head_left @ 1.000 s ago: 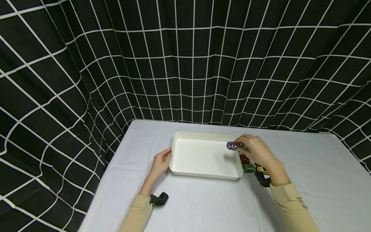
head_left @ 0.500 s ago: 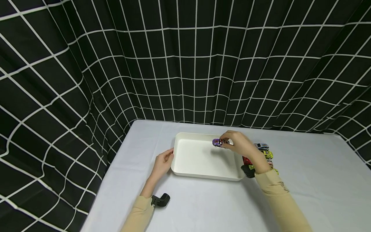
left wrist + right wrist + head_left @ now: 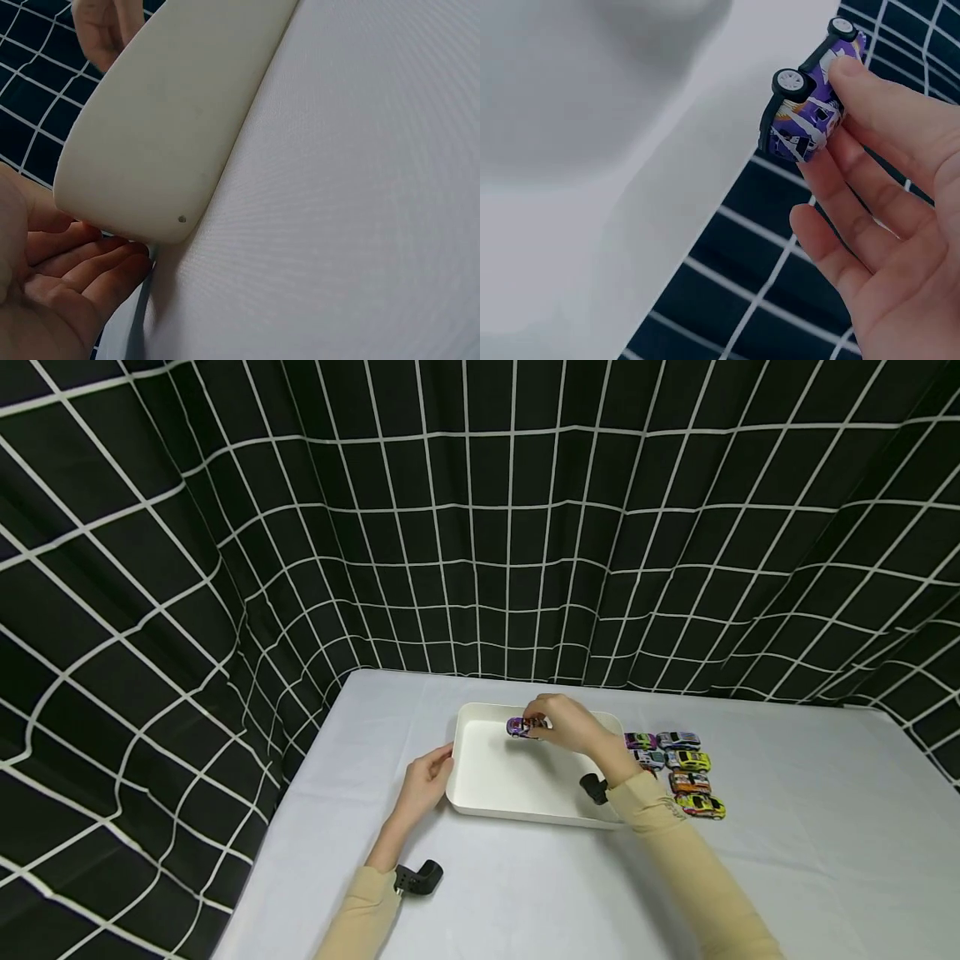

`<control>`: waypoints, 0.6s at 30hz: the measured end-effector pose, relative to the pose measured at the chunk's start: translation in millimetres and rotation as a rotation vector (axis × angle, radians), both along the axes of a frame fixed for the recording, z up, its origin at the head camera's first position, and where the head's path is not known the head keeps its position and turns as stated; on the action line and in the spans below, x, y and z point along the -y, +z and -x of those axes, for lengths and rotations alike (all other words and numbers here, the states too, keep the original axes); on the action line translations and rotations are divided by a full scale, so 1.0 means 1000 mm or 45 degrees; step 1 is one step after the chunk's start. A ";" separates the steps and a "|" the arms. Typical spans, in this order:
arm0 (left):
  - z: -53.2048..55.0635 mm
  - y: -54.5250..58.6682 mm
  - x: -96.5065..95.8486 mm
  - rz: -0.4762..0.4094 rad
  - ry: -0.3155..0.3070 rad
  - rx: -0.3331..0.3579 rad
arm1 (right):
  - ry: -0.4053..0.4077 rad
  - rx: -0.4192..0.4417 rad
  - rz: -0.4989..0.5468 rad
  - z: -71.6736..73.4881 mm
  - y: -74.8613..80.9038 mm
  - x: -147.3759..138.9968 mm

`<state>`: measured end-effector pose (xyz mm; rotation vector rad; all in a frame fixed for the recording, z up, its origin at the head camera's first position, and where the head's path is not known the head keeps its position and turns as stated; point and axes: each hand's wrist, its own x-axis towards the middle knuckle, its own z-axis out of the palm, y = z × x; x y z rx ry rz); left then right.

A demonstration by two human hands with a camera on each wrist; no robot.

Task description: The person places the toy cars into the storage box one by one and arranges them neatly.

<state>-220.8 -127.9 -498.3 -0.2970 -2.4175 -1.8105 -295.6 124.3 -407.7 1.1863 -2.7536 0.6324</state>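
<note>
My right hand (image 3: 564,724) pinches a purple toy car (image 3: 519,727) above the back part of a white tray (image 3: 517,815). In the right wrist view the toy car (image 3: 810,112) is seen wheels and side on, with thumb and fingertips at its body and the other fingers loosely bent. My left hand (image 3: 422,783) rests at the tray's left end. Its slightly bent fingers touch the outside of the end wall, as the left wrist view shows beside the tray (image 3: 165,112). Beneath the held car, the visible tray floor is bare.
To the right of the tray, several small toy cars stand close together on the white tablecloth, among them a yellow car (image 3: 701,806), an orange car (image 3: 690,782) and a silver-blue car (image 3: 678,741). A black curtain (image 3: 480,527) with white grid lines surrounds the table.
My right hand has carried the purple toy car leftward from the tray's right edge to over its back middle. More parked cars show now. The left hand keeps its place at the tray.
</note>
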 end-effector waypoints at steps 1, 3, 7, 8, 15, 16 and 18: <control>0.000 0.000 0.000 0.004 0.000 -0.003 | 0.008 -0.006 -0.011 0.002 -0.001 0.004; 0.000 -0.001 0.000 0.007 -0.004 0.005 | 0.017 -0.016 -0.021 0.003 -0.003 0.012; 0.000 0.001 0.000 0.022 -0.009 0.024 | 0.028 -0.022 -0.032 0.009 -0.007 0.026; -0.001 0.002 -0.001 0.024 -0.012 0.026 | 0.028 -0.023 -0.032 0.010 -0.008 0.029; -0.013 0.028 -0.005 0.016 -0.030 0.030 | 0.000 0.002 -0.077 0.019 -0.015 0.047; -0.014 0.029 -0.005 0.019 -0.032 0.030 | -0.005 0.004 -0.086 0.020 -0.016 0.050; -0.014 0.028 -0.004 0.020 -0.033 0.025 | -0.017 0.001 -0.097 0.021 -0.018 0.055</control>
